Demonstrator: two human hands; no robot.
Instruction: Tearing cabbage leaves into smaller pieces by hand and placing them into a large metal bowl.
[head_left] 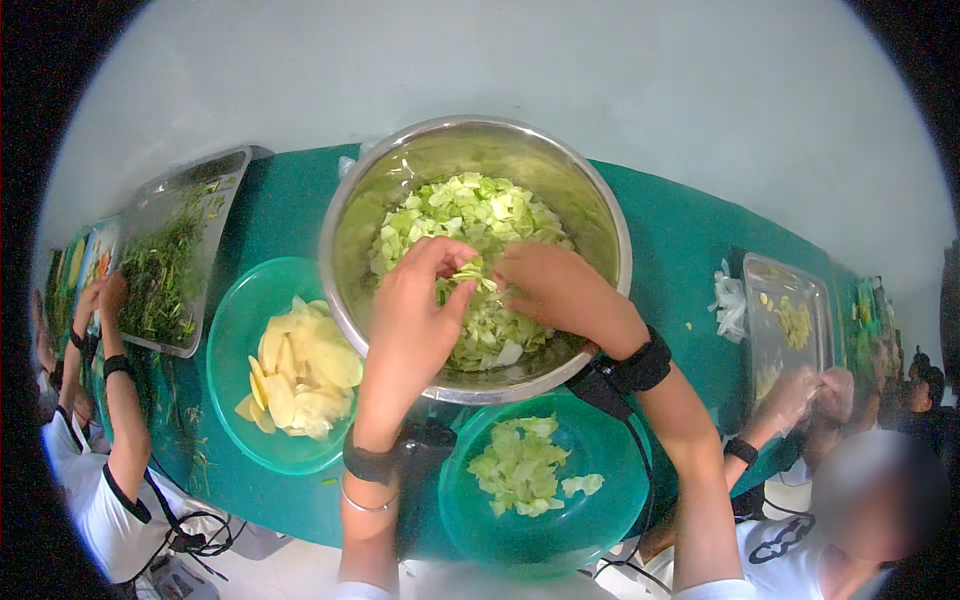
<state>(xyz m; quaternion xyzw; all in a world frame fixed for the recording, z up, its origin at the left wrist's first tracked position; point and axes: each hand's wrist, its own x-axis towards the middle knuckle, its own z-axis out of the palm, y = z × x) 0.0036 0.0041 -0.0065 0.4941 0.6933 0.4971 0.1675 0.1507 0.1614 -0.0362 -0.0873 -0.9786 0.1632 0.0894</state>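
Chopped pale-green leaf pieces, which look like cabbage [480, 205], lie heaped in a large steel bowl [575, 170]. Over the heap my left hand [425, 305] pinches a small bunch of the pieces between thumb and fingers. Close beside that bunch is my right hand [560, 290], its fingers bent inward and slightly blurred. Its fingertips are at the bunch's right side, and whatever they grip is hidden. More leaf pieces [518, 465] rest in a green plastic bowl [610, 500] on the near side, below my wrists.
Left of the steel bowl, another green bowl [228, 400] holds sliced potatoes [295, 370]. A metal tray [215, 260] of chopped greens lies farther left, near a co-worker's hands [105, 295]. At right are a crumpled plastic bag [730, 303], a second tray [825, 330] and another person's gloved hands [800, 395].
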